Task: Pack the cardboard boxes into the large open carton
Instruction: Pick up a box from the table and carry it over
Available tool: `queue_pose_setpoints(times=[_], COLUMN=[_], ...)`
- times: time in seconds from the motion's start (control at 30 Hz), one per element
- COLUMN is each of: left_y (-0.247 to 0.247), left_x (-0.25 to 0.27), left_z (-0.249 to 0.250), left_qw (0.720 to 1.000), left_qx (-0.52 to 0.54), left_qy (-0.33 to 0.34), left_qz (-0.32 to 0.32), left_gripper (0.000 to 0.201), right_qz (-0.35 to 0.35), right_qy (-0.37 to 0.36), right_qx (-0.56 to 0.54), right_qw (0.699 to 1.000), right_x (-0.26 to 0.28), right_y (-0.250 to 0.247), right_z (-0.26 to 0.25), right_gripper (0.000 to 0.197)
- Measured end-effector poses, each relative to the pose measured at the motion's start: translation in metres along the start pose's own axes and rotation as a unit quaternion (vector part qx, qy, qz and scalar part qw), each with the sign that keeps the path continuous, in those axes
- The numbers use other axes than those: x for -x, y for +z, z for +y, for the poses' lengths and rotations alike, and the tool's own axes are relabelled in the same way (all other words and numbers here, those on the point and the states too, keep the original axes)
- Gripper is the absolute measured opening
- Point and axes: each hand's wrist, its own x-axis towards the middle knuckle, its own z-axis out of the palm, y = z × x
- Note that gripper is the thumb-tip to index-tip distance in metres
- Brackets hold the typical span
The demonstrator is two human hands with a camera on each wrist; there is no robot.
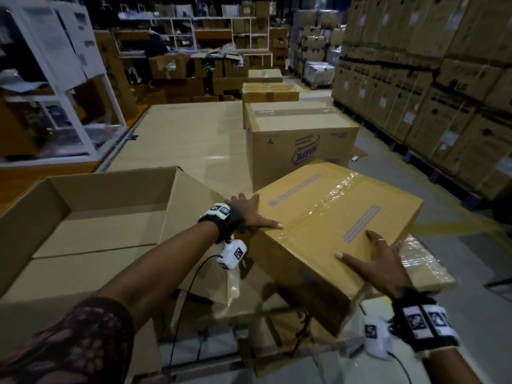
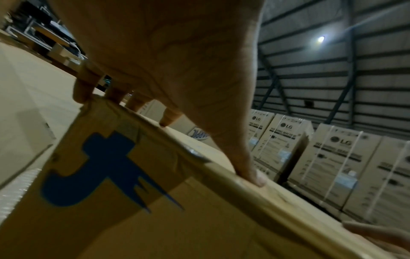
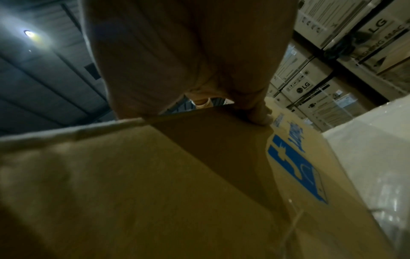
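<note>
— Cardboard box [image 1: 327, 231]: where does it sit against the hands?
— Tilted, between them. The right hand [image 1: 379, 261] lies flat on its near right top, fingers straight; the left hand [image 1: 249, 212] spreads over its left top edge, thumb along the edge, nothing curled round it.
— And the large open carton [image 1: 91, 217]?
— Just left of the box. A taped Harpic carton [image 1: 299, 139] stands farther off.

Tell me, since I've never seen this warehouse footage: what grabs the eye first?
A taped cardboard box sits tilted at centre, the left hand and right hand spread flat on its top. Left of it gapes the large open carton, nothing visible inside. Stacked appliance cartons wall the right.
</note>
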Motion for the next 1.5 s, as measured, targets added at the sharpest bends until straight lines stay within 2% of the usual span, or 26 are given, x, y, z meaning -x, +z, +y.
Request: queue_pose_setpoints(times=[0.23,0.4,0.57,0.67,0.8,0.87,0.97,1.0,1.1,1.33,1.4,1.5], left_y=[0.008,0.017,0.032,0.038,0.037,0.037,0.042,0.044,0.05,0.063,0.063,0.058], left_x=[0.056,0.093,0.117,0.125,0.129,0.128,0.129,0.13,0.133,0.143,0.142,0.137], left_z=[0.021,0.027,0.039,0.045,0.045,0.043,0.042,0.043,0.047,0.061,0.063,0.061], left_qw=[0.998,0.994,0.986,0.983,0.984,0.984,0.983,0.983,0.982,0.983,0.985,0.982], left_qx=[-0.02,-0.007,-0.004,0.004,0.005,0.008,0.032,0.04,0.032,0.04,0.043,0.055], left_qy=[-0.048,-0.092,-0.15,-0.161,-0.166,-0.161,-0.163,-0.161,-0.158,-0.152,-0.14,-0.146], left_qz=[0.035,0.05,0.077,0.083,0.065,0.077,0.074,0.076,0.099,0.098,0.094,0.105], left_gripper=[0.147,0.138,0.136,0.138,0.141,0.135,0.137,0.141,0.141,0.127,0.123,0.117], right_qz=[-0.07,-0.133,-0.165,-0.188,-0.198,-0.218,-0.272,-0.283,-0.261,-0.211,-0.187,-0.15], right_qy=[-0.044,-0.082,-0.125,-0.134,-0.148,-0.145,-0.145,-0.142,-0.144,-0.139,-0.126,-0.102], right_qx=[0.044,0.074,0.105,0.138,0.184,0.19,0.194,0.194,0.175,0.109,0.102,0.107], right_qw=[0.996,0.985,0.973,0.963,0.951,0.946,0.931,0.928,0.938,0.961,0.969,0.978], right_x=[-0.029,-0.05,-0.067,-0.075,-0.071,-0.061,-0.044,-0.04,-0.03,-0.043,-0.045,-0.045], right_y=[-0.029,-0.046,-0.056,-0.062,-0.073,-0.077,-0.079,-0.078,-0.07,-0.087,-0.086,-0.078], right_z=[0.022,0.013,-0.008,-0.016,-0.019,-0.016,-0.002,0.004,0.018,0.021,0.021,0.017], right_gripper=[0.128,0.132,0.118,0.114,0.099,0.107,0.135,0.133,0.111,0.088,0.087,0.1])
